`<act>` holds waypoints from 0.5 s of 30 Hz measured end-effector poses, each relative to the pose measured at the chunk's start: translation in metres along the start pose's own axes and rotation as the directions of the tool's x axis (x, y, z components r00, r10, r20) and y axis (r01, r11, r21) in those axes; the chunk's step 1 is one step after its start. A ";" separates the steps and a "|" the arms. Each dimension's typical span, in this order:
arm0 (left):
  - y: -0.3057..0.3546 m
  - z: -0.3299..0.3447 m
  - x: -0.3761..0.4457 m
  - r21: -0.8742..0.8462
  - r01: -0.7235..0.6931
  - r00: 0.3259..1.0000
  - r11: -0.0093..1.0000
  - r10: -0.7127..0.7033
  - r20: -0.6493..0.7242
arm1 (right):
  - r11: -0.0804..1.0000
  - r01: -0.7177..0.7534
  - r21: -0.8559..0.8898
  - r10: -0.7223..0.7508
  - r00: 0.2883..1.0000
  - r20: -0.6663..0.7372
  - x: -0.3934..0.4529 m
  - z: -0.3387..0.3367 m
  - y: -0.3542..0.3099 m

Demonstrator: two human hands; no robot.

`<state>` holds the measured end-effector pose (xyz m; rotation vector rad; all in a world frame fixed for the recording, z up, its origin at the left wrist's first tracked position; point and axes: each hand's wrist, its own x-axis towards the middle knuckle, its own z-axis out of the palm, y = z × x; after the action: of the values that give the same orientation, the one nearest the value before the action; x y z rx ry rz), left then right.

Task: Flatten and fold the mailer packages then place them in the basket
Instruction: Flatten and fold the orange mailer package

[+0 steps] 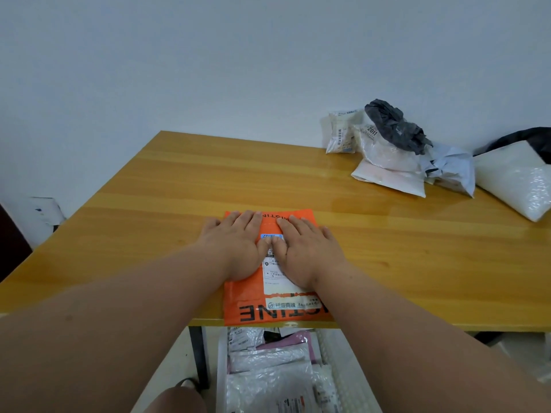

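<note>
Both forearms are bare to the frame edge, with no sleeves, rings or watch.

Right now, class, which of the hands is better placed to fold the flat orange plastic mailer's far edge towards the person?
Probably the left hand: its fingertips lie at the orange plastic mailer's far edge, while the right hand rests slightly nearer. It's close.
</note>
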<state>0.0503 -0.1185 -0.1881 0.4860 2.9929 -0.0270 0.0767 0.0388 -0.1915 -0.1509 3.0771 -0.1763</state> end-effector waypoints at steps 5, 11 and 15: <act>0.001 -0.005 -0.011 0.113 -0.024 0.986 0.993 0.042 -0.159 | 0.996 -0.008 -0.086 0.007 1.000 -0.009 -0.004 -0.003 -0.001; 0.004 -0.016 -0.028 -0.031 -0.087 0.979 0.996 0.080 -0.189 | 0.991 0.085 -0.102 -0.103 0.978 -0.182 -0.020 -0.018 -0.005; 0.013 -0.014 -0.035 -0.167 -0.058 0.998 0.984 0.055 -0.023 | 0.997 0.033 0.067 -0.029 0.997 -0.072 -0.031 -0.023 -0.005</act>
<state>0.0865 -0.1166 -0.1707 0.5537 2.9629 0.2326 0.1070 0.0391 -0.1669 -0.1936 3.1350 -0.2945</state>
